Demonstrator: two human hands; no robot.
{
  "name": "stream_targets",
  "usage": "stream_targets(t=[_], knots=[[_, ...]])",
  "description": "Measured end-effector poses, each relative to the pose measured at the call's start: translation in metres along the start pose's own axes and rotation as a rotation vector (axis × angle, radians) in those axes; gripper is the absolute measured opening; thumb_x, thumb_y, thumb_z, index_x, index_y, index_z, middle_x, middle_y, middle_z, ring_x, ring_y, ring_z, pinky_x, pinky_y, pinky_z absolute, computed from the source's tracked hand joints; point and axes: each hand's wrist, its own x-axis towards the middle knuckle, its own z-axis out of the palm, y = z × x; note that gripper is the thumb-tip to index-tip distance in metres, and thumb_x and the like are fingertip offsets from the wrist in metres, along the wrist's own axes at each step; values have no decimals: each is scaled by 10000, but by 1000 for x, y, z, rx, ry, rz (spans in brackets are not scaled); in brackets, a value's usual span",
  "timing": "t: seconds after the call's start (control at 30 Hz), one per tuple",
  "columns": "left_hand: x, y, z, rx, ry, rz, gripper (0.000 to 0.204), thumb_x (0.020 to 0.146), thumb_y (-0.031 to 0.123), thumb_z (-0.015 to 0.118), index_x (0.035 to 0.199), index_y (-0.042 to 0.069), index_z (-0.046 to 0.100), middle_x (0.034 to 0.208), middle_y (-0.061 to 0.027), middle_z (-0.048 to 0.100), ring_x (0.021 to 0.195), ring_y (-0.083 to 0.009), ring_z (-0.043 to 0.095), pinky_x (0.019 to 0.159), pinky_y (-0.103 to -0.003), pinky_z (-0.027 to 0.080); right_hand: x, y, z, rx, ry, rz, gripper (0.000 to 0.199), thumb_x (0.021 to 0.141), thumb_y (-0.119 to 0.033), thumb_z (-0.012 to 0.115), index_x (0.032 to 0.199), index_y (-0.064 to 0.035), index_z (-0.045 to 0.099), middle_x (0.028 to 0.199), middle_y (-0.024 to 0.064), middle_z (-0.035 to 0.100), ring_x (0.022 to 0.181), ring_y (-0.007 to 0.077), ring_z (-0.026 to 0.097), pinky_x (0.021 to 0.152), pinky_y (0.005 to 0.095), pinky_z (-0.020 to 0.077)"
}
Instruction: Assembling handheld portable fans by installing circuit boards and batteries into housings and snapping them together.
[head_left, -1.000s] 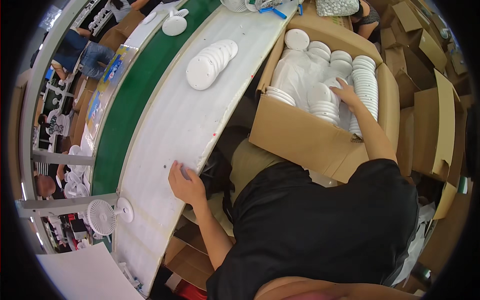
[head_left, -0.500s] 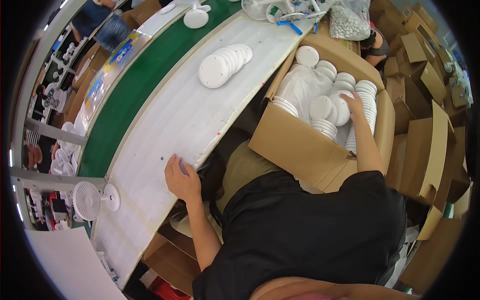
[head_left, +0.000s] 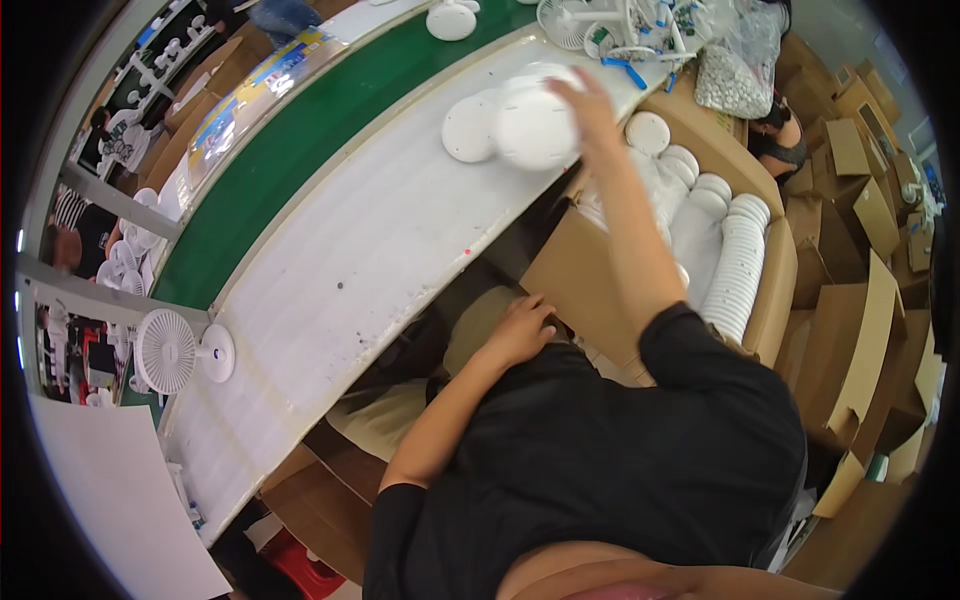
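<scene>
My right hand (head_left: 590, 112) is closed on a white round disc (head_left: 537, 125), held over the far part of the white bench and smeared by motion. Beneath and beside it are more white discs (head_left: 469, 130) on the bench top; how many the hand grips is hard to make out. My left hand (head_left: 522, 330) rests by my lap near the side of a cardboard box (head_left: 580, 272), open and holding nothing. That box contains rows of white discs (head_left: 733, 270) and clear plastic wrapping, partly hidden behind my right forearm.
A green belt (head_left: 300, 165) runs along the far side of the bench (head_left: 330, 270). At the bench's near left end stands a small white fan (head_left: 168, 350). Fan parts and blue pieces (head_left: 625, 72) lie at the far end, beside a plastic bag (head_left: 740, 85). Cardboard boxes (head_left: 840, 330) fill the right.
My right hand has moved from the box to the bench with a white disc. My left hand has left the bench edge for my lap. The whole view has shifted slightly.
</scene>
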Motion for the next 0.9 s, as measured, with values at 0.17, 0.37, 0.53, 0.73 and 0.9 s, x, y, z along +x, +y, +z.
stream_targets(t=[0.17,0.37,0.53,0.73,0.9], knots=[[23,100,-127,-264,46,-372,155,842,94,601,949,9,674,832,-79,686,668,-250,594,712,-286,496,-16,48,87,-404,169,-314,627,777,-182,758,1344,-16,550,1302,252,551,1099,328,591,909,402,512],[87,-6,-166,214,598,-239,558,871,162,622,1374,0,444,1353,-219,510,1185,-367,528,1025,-409,421,-39,65,93,-882,241,-635,449,846,-193,661,1266,-39,618,1347,233,484,1104,335,540,965,393,447],[124,-70,-161,192,482,-375,782,871,178,638,1520,20,232,1512,-283,309,1365,-416,376,1124,-445,332,-85,52,44,-524,-127,-592,195,860,-123,609,1018,-20,659,1084,132,601,894,260,545,805,325,463],[103,-42,-150,153,588,-253,753,864,154,637,1507,22,269,1494,-288,323,1378,-416,353,1123,-454,332,-237,184,-57,-1260,-793,66,455,987,-379,454,1312,-80,560,1291,202,548,1163,390,538,982,424,444],[73,-12,-128,-58,614,-240,433,842,64,604,1266,11,534,1350,-196,485,1226,-351,486,1043,-413,406,-180,266,-129,-1038,-391,761,517,993,-408,437,1358,-55,533,1270,192,577,1194,332,539,1016,401,426]])
